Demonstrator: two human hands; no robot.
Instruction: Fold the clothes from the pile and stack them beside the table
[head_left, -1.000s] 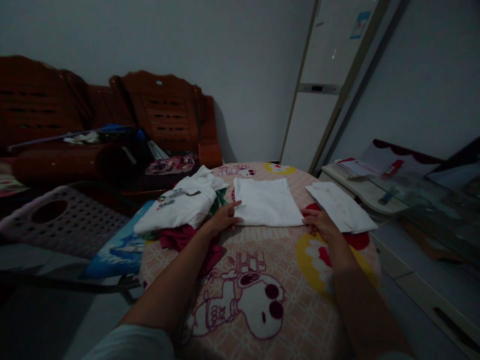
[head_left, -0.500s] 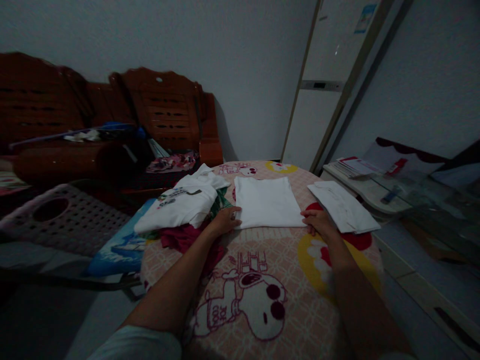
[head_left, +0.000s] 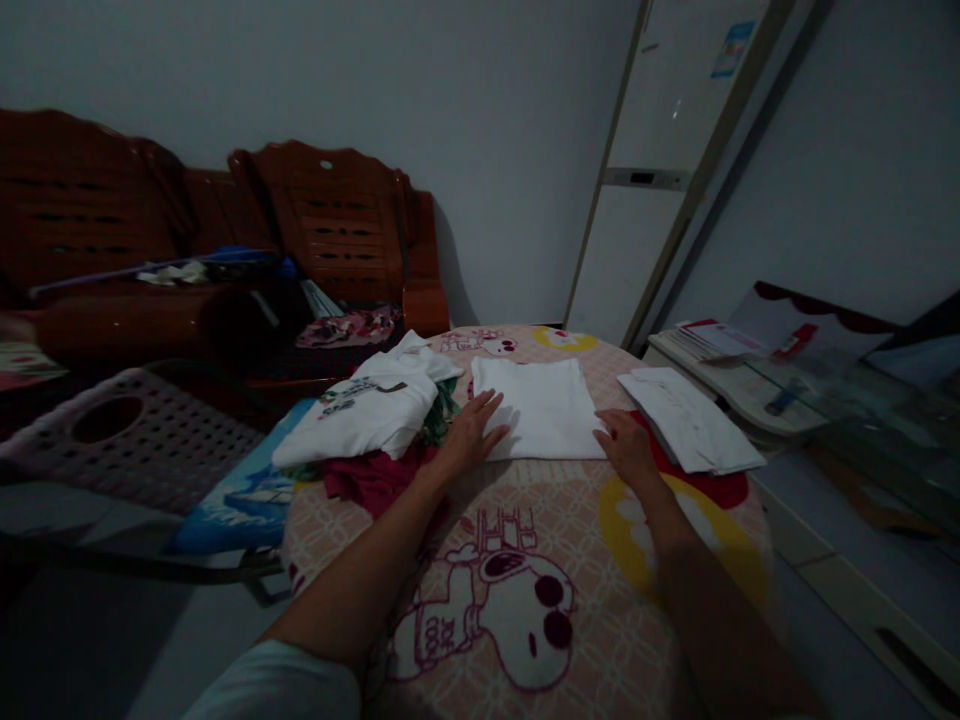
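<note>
A folded white garment [head_left: 540,405] lies flat as a near-square on the patterned tablecloth [head_left: 637,650]. My left hand [head_left: 471,438] is over its left front corner, fingers spread and holding nothing. At the right edge, my right hand [head_left: 626,445] touches the cloth with its fingertips, the fingers loosely bent and apart. Left of the garment is a heap with a printed white shirt [head_left: 367,408] on top and dark red cloth [head_left: 379,482] beneath. To the right rests a second folded white garment [head_left: 690,418].
Behind the table stands a carved wooden sofa [head_left: 330,225] with cloth on its seat. A lattice-woven chair [head_left: 127,430] with a blue cushion [head_left: 240,495] is at the left. On the right is a glass-topped cabinet [head_left: 825,400] with papers [head_left: 720,338].
My left hand has moved from the garment's left edge up and inward onto it, with fingers now spread. My right hand has shifted slightly inward at the right edge.
</note>
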